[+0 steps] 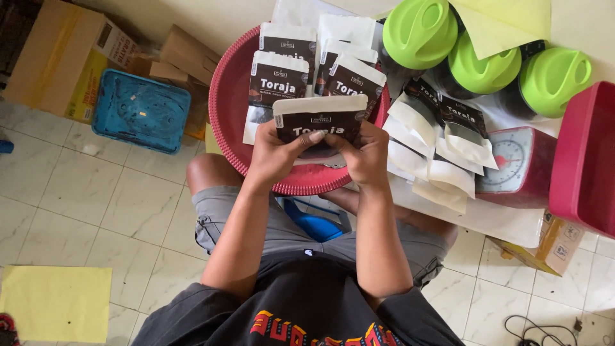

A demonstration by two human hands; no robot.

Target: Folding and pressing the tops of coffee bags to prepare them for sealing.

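Holding a pouch [320,123] | left hand [277,154] and right hand [366,156] pinching its sides | over red basin [230,109] of pouches

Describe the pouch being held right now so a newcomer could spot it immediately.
Start at the round red basin at the top centre, where white-and-brown pouches stand in rows. Just in front of it, the left hand and right hand share a grip on one flat pouch. It alone is lifted clear of the stacks, pinched at both sides.

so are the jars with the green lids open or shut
Shut. All three jars carry their green lids seated on top, beside the kitchen scale. How tightly they are closed cannot be told.
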